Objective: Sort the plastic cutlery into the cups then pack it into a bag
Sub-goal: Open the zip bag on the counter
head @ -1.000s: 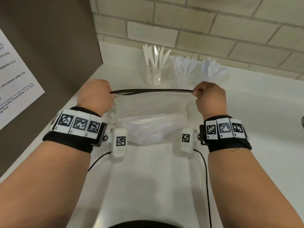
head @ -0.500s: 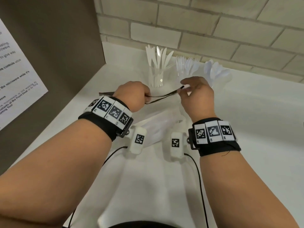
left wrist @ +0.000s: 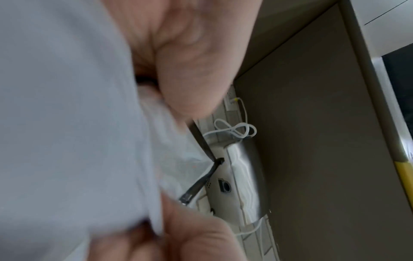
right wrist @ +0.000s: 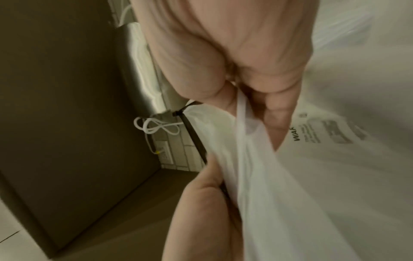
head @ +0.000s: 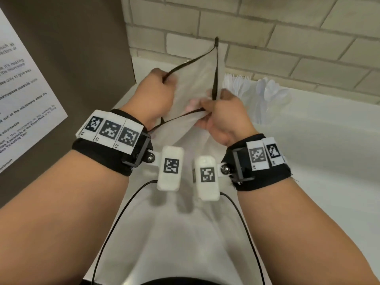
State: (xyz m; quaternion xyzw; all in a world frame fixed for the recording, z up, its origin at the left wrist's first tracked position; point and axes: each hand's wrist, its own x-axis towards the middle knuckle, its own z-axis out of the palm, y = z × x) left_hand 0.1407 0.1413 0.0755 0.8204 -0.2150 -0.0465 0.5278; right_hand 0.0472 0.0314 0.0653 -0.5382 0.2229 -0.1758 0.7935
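A translucent white plastic bag (head: 197, 83) with a dark zip strip along its mouth is held up over the counter. My left hand (head: 162, 87) grips the far strip of the mouth at the left. My right hand (head: 218, 108) pinches the near strip and the bag's wall, and the mouth gapes between them. In the right wrist view the bag (right wrist: 312, 167) shows printed text; in the left wrist view the bag (left wrist: 67, 123) fills the left. Behind, clear cups of white forks (head: 238, 83) and spoons (head: 271, 89) stand by the wall; the bag hides what lies behind it.
A white counter (head: 318, 140) runs along a tan brick wall (head: 287, 38). A brown panel (head: 72, 48) with a printed paper notice (head: 22, 89) closes off the left side. The wrist views show a white cable (left wrist: 232, 130) and a wall outlet behind.
The bag has been lifted and turned, its zip corner now pointing up at the wall. Both hands have pulled the strips apart, opening the mouth, and the bag now hides the knife cup.
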